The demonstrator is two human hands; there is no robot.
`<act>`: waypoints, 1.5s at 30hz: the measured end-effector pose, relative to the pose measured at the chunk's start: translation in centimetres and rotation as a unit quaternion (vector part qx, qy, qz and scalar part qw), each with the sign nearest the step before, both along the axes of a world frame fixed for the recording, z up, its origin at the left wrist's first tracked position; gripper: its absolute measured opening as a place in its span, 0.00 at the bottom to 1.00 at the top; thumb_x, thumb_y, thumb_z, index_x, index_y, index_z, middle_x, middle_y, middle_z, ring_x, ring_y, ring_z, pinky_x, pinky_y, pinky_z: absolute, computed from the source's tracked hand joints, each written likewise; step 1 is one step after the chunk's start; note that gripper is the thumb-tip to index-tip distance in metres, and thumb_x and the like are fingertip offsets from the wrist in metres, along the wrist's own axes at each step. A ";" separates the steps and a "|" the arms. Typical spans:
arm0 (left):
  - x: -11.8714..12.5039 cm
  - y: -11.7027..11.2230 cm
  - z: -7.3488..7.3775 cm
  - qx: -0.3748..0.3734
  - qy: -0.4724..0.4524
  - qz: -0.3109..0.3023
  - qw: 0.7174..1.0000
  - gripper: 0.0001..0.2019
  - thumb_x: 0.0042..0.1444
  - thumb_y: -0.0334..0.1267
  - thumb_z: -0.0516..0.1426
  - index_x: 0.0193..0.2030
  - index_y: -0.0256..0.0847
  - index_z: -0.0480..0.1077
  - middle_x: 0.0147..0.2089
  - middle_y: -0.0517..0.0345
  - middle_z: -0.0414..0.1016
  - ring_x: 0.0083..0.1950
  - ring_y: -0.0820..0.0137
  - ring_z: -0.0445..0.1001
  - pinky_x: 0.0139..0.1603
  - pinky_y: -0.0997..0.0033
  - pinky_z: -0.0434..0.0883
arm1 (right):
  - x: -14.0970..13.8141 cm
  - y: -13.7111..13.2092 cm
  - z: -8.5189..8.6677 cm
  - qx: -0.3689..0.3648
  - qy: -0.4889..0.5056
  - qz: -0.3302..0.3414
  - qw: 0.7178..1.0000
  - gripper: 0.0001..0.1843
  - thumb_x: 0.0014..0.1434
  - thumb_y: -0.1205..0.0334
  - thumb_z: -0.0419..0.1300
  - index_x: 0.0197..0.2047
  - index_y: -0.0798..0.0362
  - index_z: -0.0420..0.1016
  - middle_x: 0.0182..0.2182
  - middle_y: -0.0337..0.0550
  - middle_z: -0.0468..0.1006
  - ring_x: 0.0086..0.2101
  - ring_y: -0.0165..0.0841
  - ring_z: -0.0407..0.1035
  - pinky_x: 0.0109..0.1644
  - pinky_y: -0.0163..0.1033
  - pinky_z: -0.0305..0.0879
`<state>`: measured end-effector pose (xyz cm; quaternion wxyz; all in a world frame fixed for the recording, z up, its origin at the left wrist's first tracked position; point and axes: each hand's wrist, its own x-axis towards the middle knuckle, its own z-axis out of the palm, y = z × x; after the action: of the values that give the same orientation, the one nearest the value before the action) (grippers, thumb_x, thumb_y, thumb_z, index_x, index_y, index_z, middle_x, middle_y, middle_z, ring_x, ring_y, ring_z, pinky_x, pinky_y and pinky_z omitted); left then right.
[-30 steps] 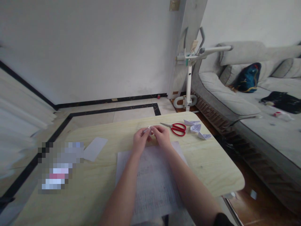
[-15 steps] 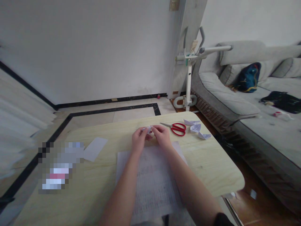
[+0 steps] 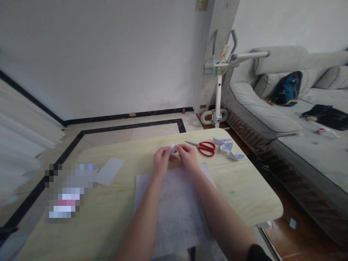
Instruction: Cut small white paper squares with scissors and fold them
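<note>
Between my fingertips is a small piece of folded white paper (image 3: 173, 149), mostly hidden by the fingers. My left hand (image 3: 161, 159) pinches it from the left, and my right hand (image 3: 187, 156) grips its other side. Both hands are just above the far part of the wooden table. Under my forearms lies a large printed sheet (image 3: 179, 214). To the right of my right hand, red-handled scissors (image 3: 206, 148) lie with their blades pointing left. Beyond them are several folded white paper pieces (image 3: 226, 147).
A flat white paper slip (image 3: 111, 172) lies on the table (image 3: 114, 217) at the left, beside a pixelated area. A grey sofa (image 3: 274, 116) stands to the right of the table. White exercise equipment (image 3: 218, 90) is behind the table's far right corner.
Both hands keep hold of the folded paper in nearly the same place. The fingers have shifted very slightly, and the paper's tip shows a little differently.
</note>
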<state>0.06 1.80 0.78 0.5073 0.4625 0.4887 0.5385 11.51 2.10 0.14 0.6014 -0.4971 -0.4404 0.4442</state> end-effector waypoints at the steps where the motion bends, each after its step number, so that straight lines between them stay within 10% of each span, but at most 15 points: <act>1: 0.0 0.0 0.0 0.000 0.002 0.003 1.000 0.16 0.51 0.48 0.59 0.34 0.35 0.73 0.30 0.52 0.78 0.21 0.72 0.72 0.23 0.73 0.69 | 0.0 0.0 0.0 -0.001 0.002 0.001 1.000 0.10 0.50 0.57 0.60 0.26 0.55 0.76 0.20 0.39 0.74 0.21 0.28 0.64 0.24 0.32 0.57; 45: -0.6 0.5 -0.6 0.085 0.093 0.024 0.992 0.11 0.53 0.43 0.57 0.34 0.37 0.76 0.30 0.56 0.76 0.31 0.71 0.73 0.31 0.75 0.70 | 0.1 0.3 -1.0 0.022 -0.008 0.059 0.998 0.12 0.49 0.53 0.62 0.33 0.53 0.77 0.19 0.37 0.71 0.22 0.29 0.64 0.24 0.34 0.56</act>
<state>-0.53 2.33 0.17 0.4055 0.5402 0.4972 0.5446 11.63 2.44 -0.83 0.5814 -0.4601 -0.4837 0.4651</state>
